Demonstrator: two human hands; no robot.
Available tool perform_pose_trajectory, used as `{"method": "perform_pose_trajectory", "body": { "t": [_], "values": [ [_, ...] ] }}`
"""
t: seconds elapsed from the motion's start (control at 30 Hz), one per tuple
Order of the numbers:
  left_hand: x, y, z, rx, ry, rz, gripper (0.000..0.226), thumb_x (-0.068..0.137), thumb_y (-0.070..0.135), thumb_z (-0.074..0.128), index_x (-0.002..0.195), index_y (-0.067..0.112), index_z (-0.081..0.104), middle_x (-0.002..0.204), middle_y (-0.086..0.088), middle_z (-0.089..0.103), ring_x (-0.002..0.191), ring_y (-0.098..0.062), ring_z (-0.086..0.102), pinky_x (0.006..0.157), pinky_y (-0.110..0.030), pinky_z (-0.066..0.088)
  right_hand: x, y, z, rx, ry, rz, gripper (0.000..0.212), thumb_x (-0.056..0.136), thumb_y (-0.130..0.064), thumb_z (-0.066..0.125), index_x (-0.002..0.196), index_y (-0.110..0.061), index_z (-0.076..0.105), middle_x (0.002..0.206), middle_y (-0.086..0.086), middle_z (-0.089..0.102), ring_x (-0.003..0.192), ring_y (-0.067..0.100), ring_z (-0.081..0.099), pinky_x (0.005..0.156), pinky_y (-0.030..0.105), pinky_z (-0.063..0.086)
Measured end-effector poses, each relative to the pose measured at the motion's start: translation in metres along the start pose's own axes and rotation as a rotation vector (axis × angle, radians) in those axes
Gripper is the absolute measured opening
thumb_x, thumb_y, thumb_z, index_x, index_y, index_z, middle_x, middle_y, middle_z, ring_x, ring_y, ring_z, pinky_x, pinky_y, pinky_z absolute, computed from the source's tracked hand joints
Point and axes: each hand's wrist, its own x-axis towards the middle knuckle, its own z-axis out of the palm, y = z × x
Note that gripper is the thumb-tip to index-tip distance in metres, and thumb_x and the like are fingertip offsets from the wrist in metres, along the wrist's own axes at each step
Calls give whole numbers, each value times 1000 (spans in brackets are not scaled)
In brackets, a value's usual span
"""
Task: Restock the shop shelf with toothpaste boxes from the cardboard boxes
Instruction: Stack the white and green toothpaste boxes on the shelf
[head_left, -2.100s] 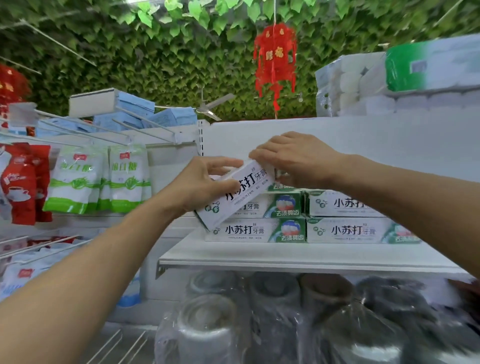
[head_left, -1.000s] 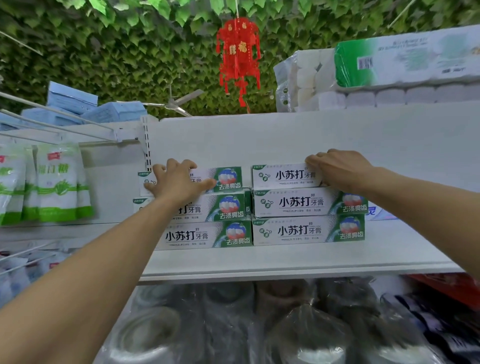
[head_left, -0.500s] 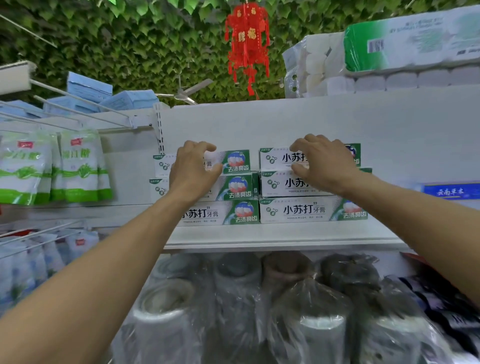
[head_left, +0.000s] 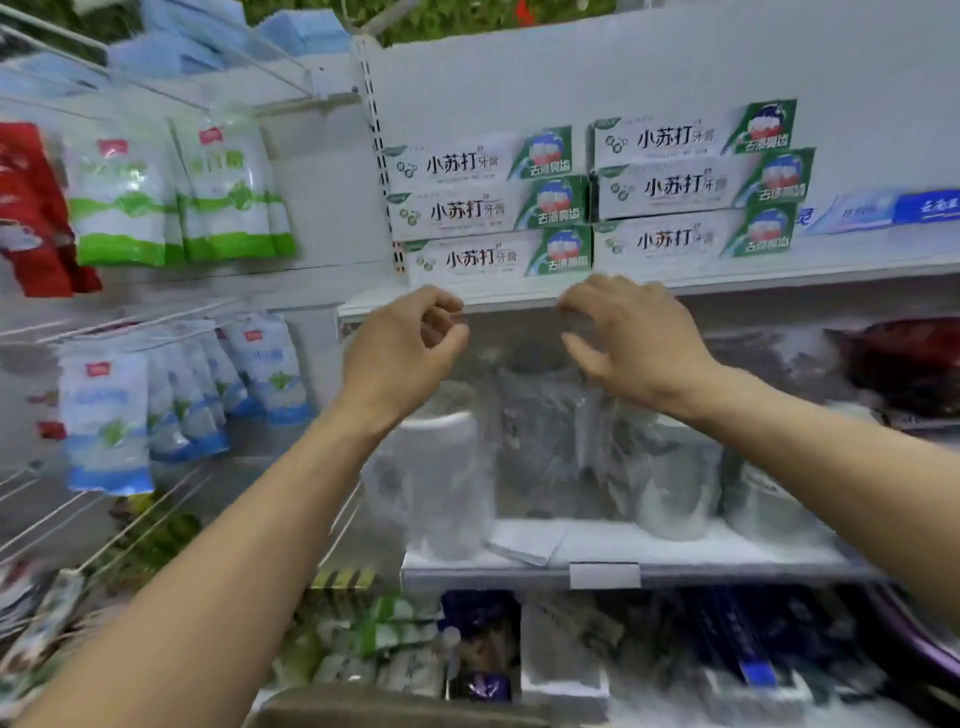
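Note:
White-and-green toothpaste boxes stand in two stacks of three on the white shelf: a left stack and a right stack. My left hand hangs below the shelf's front edge with its fingers loosely curled and holds nothing. My right hand is level with it, fingers spread and empty. Both hands are clear of the boxes. At the very bottom edge a brown cardboard box rim shows, blurred.
Blue toothpaste boxes lie right of the stacks. Plastic-wrapped rolls fill the shelf below. Green and white pouches and blue pouches hang on wire hooks at the left. Blurred packaged goods sit lowest.
Both hands have let go of the stacked boxes and dropped back below the shelf edge. The view has tilted down, so the lower shelves now show.

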Motion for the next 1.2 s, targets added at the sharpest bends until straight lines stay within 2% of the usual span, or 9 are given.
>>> {"method": "perform_pose_trajectory", "body": {
  "t": [0.2,0.3,0.43,0.57,0.7,0.83,1.0,1.07,1.2],
  "values": [
    [-93,-62,-11,56,-214,-115,17,86,29,64,102,25,67,77,17,60,70,-5,60,75,-30,54,-70,-70,36,114,-222,85,29,90,-27,56,118,-20,59,113,4,59,105,28,58,83,41,44],
    [-143,-96,-10,55,-325,-205,18,84,36,63,101,30,67,79,17,64,75,-8,63,78,-35,55,-107,-102,64,169,-354,145,28,91,-30,53,118,-25,58,116,-1,58,103,24,59,80,36,45],
    [-208,-143,-2,28,-460,-352,18,86,29,67,103,23,69,80,14,65,78,-9,63,80,-33,54,-151,-140,105,265,-562,215,26,90,-31,53,115,-27,58,115,-3,59,102,23,59,77,34,45],
    [-269,-188,12,-43,-531,-614,16,87,24,67,103,23,67,81,11,65,81,-10,61,76,-26,47,-185,-175,154,385,-750,289,23,88,-31,55,109,-31,61,113,-6,63,99,21,61,79,39,52],
    [-341,-239,39,-148,-618,-928,12,88,27,67,99,27,63,90,2,68,82,-16,63,79,-33,51,-231,-213,218,573,-961,407,11,85,-22,56,93,-22,64,91,-3,67,86,20,62,77,40,52],
    [-409,-277,70,-207,-620,-1192,24,89,25,66,111,19,59,105,-5,62,85,-20,60,73,-28,48,-286,-254,284,707,-1156,513,19,89,-21,56,105,-20,66,95,-5,64,89,16,60,85,34,51],
    [-480,-326,113,-88,-659,-1290,56,86,20,68,136,13,46,132,-8,49,119,-25,53,99,-40,47,-342,-297,363,784,-1320,678,22,90,-11,53,107,-8,66,106,8,65,95,23,62,82,28,50],
    [-489,-329,124,-37,-651,-1269,59,83,15,67,137,12,43,135,-8,47,124,-27,50,101,-39,45,-353,-305,378,785,-1320,771,23,90,-10,55,110,-6,65,103,11,64,89,24,61,74,25,47],
    [-510,-348,155,29,-695,-1201,69,77,22,74,136,14,39,130,-8,47,123,-27,48,99,-42,46,-370,-323,424,719,-1306,828,29,85,-12,60,114,-6,61,112,14,65,107,30,61,84,27,46]
  ]
}}
